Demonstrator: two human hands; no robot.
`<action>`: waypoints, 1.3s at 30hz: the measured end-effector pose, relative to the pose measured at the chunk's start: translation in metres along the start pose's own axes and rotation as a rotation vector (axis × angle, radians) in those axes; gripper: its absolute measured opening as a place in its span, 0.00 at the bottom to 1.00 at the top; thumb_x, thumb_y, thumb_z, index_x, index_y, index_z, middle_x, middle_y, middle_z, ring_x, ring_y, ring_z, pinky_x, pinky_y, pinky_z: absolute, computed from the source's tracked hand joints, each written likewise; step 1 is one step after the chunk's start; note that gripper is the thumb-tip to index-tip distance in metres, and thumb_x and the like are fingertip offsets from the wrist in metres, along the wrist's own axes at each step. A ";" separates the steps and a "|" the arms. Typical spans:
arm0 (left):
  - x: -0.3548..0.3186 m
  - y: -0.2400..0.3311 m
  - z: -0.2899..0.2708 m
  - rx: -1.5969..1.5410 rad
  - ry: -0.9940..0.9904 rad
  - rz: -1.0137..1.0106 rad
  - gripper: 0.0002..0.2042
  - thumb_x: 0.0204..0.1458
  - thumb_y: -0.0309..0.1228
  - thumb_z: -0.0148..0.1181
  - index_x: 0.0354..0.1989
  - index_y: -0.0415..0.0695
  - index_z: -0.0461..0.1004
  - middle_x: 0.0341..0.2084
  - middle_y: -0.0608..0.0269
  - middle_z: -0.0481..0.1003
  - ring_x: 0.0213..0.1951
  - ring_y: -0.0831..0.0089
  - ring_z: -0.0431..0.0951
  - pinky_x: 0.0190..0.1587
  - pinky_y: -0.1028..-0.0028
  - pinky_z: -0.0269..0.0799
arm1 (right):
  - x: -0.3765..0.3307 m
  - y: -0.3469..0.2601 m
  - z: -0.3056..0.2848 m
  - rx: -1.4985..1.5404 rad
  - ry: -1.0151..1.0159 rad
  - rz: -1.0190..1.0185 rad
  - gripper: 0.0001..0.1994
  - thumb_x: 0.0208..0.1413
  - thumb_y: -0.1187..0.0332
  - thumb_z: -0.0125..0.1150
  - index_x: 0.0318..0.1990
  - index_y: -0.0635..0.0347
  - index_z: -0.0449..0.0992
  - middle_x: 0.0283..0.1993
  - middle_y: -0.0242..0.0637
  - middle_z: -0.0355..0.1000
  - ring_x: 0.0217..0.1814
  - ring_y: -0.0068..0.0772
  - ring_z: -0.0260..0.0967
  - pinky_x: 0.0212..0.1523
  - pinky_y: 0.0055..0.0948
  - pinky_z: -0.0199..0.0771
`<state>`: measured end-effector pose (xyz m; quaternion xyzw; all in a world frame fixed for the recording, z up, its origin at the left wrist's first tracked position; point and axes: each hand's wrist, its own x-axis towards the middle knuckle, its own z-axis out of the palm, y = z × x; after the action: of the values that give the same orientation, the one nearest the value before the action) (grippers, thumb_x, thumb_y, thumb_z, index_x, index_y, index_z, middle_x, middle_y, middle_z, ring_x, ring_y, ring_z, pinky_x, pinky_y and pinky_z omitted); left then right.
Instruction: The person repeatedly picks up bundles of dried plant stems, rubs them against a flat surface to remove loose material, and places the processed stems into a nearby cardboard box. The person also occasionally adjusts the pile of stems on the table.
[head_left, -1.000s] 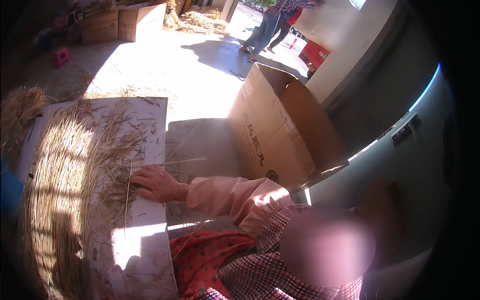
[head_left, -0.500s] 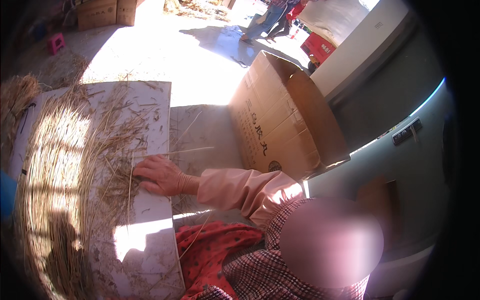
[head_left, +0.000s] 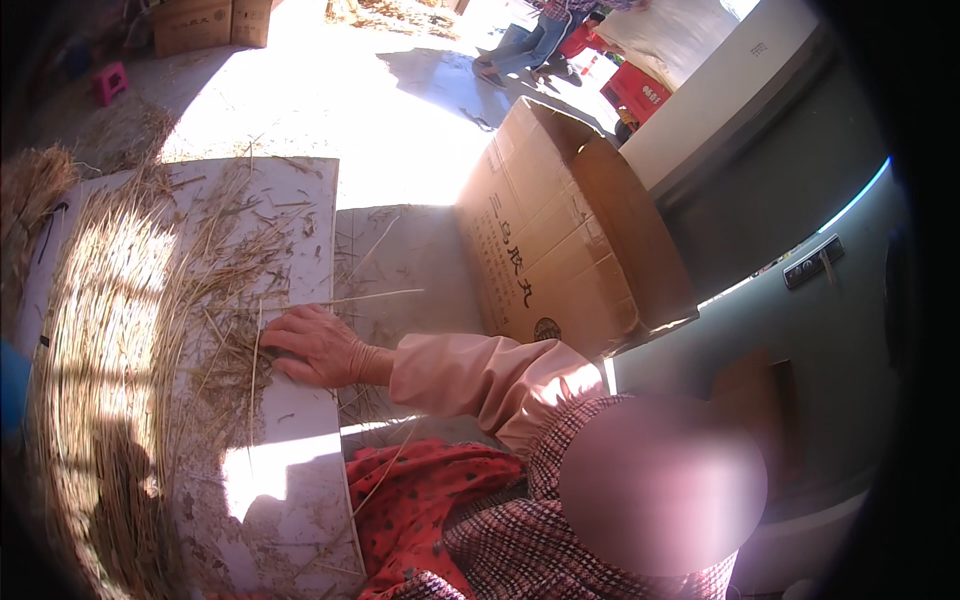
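Note:
Neither my left hand nor my right hand is in the picture. From the right, a co-worker in a pink sleeve (head_left: 450, 370) and plaid clothing reaches over a pale board (head_left: 305, 420). That person's hand (head_left: 315, 345) lies palm down at the board's right side, fingertips curled over a small heap of broken straw (head_left: 235, 350). Whether the fingers grip any of it is hidden. Thin single stalks (head_left: 254, 390) lie by the fingertips. Along the board's left side stretches a thick layer of long straw stalks (head_left: 105, 340), partly sunlit.
A large open cardboard box (head_left: 550, 230) stands beyond the co-worker's arm. Red spotted cloth (head_left: 400, 500) drapes against the board's right edge. More straw (head_left: 35, 185) is heaped at far left, near a pink stool (head_left: 111, 84). Two people (head_left: 540, 45) are in the background.
The whole view has shifted slightly, so the board and box sit a little further left. The co-worker's hand stays on the straw heap. A background person's legs have moved.

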<state>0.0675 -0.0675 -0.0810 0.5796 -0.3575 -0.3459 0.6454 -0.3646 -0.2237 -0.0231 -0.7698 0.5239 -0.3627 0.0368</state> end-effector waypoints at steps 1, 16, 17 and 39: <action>0.001 -0.003 -0.002 0.043 0.019 0.016 0.27 0.58 0.46 0.55 0.52 0.31 0.65 0.38 0.52 0.72 0.36 0.65 0.72 0.41 0.69 0.71 | 0.000 0.000 0.000 -0.001 0.002 -0.002 0.16 0.52 0.61 0.57 0.48 0.55 0.72 0.48 0.37 0.69 0.51 0.43 0.64 0.55 0.42 0.61; 0.009 -0.010 -0.004 -0.347 0.005 -0.114 0.21 0.57 0.37 0.53 0.54 0.37 0.65 0.33 0.62 0.72 0.25 0.72 0.64 0.27 0.74 0.63 | -0.001 0.002 0.002 0.014 0.023 -0.006 0.16 0.51 0.62 0.59 0.47 0.55 0.72 0.47 0.38 0.69 0.50 0.43 0.65 0.54 0.41 0.61; 0.009 -0.009 -0.005 -0.435 0.001 -0.166 0.20 0.57 0.36 0.53 0.55 0.37 0.65 0.32 0.63 0.72 0.24 0.73 0.64 0.26 0.75 0.63 | -0.001 0.002 0.002 0.012 0.028 -0.006 0.16 0.51 0.62 0.59 0.47 0.56 0.72 0.47 0.38 0.69 0.50 0.43 0.65 0.54 0.41 0.62; 0.010 0.029 0.027 -0.625 0.138 -0.414 0.17 0.56 0.47 0.48 0.43 0.48 0.72 0.16 0.71 0.69 0.10 0.81 0.53 0.10 0.81 0.48 | -0.001 0.002 0.003 -0.007 0.034 -0.009 0.16 0.51 0.62 0.58 0.47 0.56 0.72 0.46 0.37 0.69 0.50 0.42 0.65 0.53 0.41 0.62</action>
<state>0.0504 -0.0874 -0.0495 0.4366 -0.0655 -0.5215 0.7302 -0.3646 -0.2246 -0.0273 -0.7661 0.5221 -0.3740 0.0235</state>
